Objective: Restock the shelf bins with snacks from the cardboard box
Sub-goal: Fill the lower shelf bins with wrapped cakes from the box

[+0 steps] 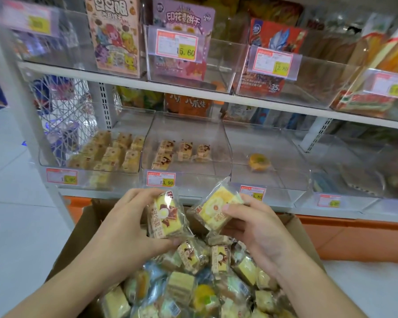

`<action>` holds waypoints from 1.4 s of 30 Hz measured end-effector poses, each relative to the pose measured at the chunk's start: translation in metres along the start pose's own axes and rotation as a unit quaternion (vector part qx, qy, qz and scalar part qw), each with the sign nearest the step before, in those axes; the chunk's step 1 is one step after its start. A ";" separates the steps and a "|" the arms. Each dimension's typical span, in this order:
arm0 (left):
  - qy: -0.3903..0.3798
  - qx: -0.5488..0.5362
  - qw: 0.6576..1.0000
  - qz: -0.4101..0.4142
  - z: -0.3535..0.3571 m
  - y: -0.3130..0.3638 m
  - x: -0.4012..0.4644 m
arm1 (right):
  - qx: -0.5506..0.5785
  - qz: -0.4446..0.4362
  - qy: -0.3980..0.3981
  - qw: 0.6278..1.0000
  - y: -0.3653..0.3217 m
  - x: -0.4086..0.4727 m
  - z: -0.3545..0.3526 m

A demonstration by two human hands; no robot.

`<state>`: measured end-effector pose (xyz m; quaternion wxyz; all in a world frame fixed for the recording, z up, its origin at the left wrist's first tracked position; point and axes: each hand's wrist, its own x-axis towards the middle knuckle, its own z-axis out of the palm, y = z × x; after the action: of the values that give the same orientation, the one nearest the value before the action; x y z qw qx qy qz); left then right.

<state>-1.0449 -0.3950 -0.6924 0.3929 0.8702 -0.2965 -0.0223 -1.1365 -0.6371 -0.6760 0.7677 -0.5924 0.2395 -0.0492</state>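
While you stand over the box (78,228), each of your hands grasps one wrapped cake. Left hand (124,228): fingers and thumb curled round a brown cake (167,218), yellow with a brown and white print, held upright above the box. Right hand (260,223): thumb and fingers pinching a yellow cake (217,208), tilted, just beside the first, their wrappers close or touching.

Box, below your hands: cardboard, flaps open, heaped with loose cakes (193,281) in clear wrappers, yellow, green and pale sorts mixed.

Lower shelf, clear bins, left to right:
- Left bin (55,165): many tan cakes in rows, tag reading .90.
- Middle bin (186,171): four or five cakes with the brown print near the back, tag 13.90 (161,179).
- Right bin (285,177): one round bun (259,162), alone.
- A further bin at the far right, contents blurred.

Upper shelf: clear bins with cartoon-printed packets standing in them, tags 15.60 (177,47) and one ending .80.

Floor: pale tiles at left; an orange base runs under the shelf.
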 end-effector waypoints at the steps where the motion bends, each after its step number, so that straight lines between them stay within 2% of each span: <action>1: -0.004 -0.006 1.000 -0.004 0.001 -0.001 0.002 | 0.004 0.001 -0.002 1.000 0.000 0.003 -0.001; 10: -0.042 -0.083 0.995 -0.042 0.013 -0.004 0.012 | -0.022 -0.036 -0.032 0.999 -0.008 0.016 -0.004; 16: -0.050 -0.111 0.991 -0.050 0.009 -0.004 0.013 | -0.024 -0.043 0.009 0.999 -0.007 0.015 -0.001; 22: -0.039 -0.148 0.986 -0.069 -0.004 -0.006 0.014 | -0.022 -0.059 -0.001 0.998 -0.005 0.007 0.013; 35: -0.027 -0.135 0.989 -0.059 -0.028 -0.026 0.005 | -0.182 -0.075 -0.099 0.975 0.018 0.006 0.050; 42: -0.019 -0.121 0.991 -0.049 -0.031 -0.035 0.006 | -0.176 -0.076 -0.071 0.979 0.028 0.010 0.059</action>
<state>-1.0141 -0.3591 -0.6945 0.4880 0.8291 -0.2563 -0.0935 -1.1087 -0.5799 -0.6942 0.6605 -0.7366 0.1436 -0.0220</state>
